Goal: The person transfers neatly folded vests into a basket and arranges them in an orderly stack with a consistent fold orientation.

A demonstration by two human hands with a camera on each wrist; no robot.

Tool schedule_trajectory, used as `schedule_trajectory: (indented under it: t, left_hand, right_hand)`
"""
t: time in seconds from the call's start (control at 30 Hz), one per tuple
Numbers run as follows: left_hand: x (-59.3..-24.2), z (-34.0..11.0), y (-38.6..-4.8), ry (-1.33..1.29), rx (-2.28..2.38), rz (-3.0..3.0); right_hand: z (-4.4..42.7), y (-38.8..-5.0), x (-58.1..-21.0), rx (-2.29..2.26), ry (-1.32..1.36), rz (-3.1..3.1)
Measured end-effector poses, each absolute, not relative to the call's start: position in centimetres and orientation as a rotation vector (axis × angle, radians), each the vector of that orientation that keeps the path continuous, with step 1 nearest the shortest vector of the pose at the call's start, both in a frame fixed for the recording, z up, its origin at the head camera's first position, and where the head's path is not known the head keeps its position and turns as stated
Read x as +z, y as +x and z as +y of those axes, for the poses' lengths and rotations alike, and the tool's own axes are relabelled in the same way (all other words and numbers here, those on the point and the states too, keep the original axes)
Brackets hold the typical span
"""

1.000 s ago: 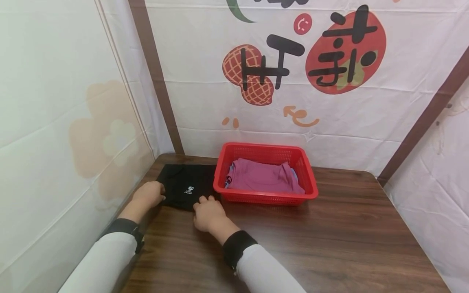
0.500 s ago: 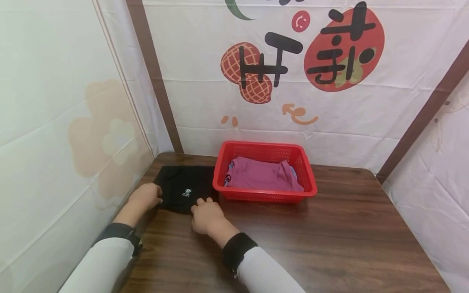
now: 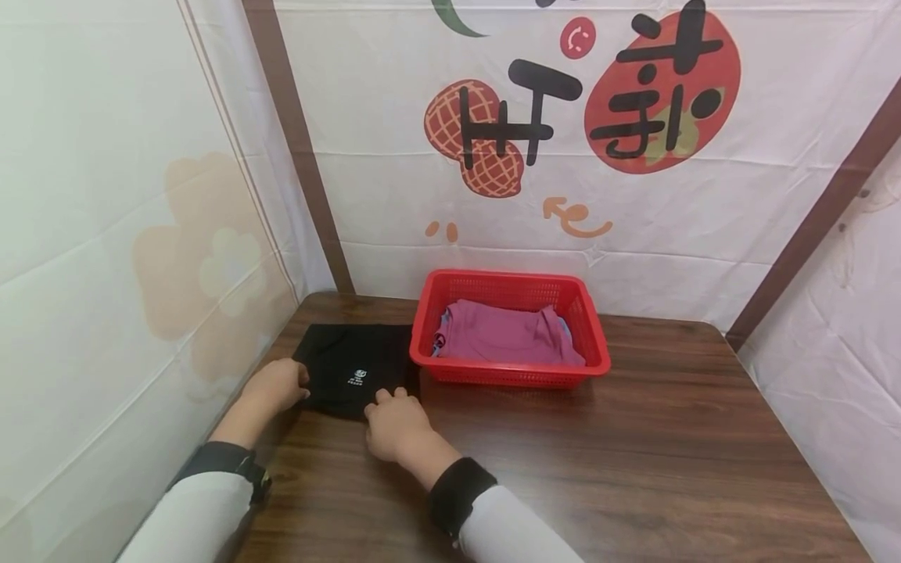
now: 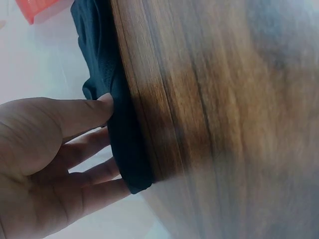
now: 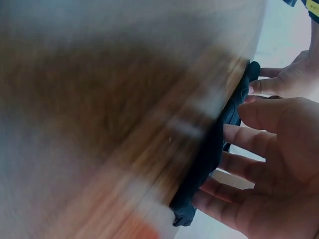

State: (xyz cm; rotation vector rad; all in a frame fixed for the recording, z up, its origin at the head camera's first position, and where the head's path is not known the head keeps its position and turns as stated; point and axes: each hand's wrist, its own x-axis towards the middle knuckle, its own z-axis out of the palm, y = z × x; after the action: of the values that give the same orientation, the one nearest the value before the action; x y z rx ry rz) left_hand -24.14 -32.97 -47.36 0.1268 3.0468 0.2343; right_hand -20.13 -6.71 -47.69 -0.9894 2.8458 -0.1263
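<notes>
Black cloth (image 3: pixel 352 352) folded flat on the counter (image 3: pixel 633 453), ahead of and between your two sets of fingers. Left hand (image 3: pixel 274 385): thumb and fingers clamped on the cloth's left side, near corner. Right hand (image 3: pixel 396 426): fingers a little apart, touching the near edge; the wrist view is blurred, so whether that thumb pinches or merely rests, you can't tell. White print (image 3: pixel 357 378) faces up, just ahead and left of your right fingers. Red basket (image 3: pixel 510 372), pink garment (image 3: pixel 507 336) inside, stands beyond and rightward of those fingers, just beside the cloth. Work in hand looks like squaring the fold. Best done, probably, with light, even tension: match both hands, straighten the uneven near edge, smooth away from the print. Pull one side harder and the layers could skew; lift a single layer and the fold may open.
</notes>
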Motion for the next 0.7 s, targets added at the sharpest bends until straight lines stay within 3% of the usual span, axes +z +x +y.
schedule_trajectory:
  t: [0.7]
  left_hand:
    - [-47.3, -32.7, -21.9, 0.058, 0.277, 3.005]
  right_hand:
    - [-6.5, -17.9, -47.2, -0.188, -1.006, 2.817]
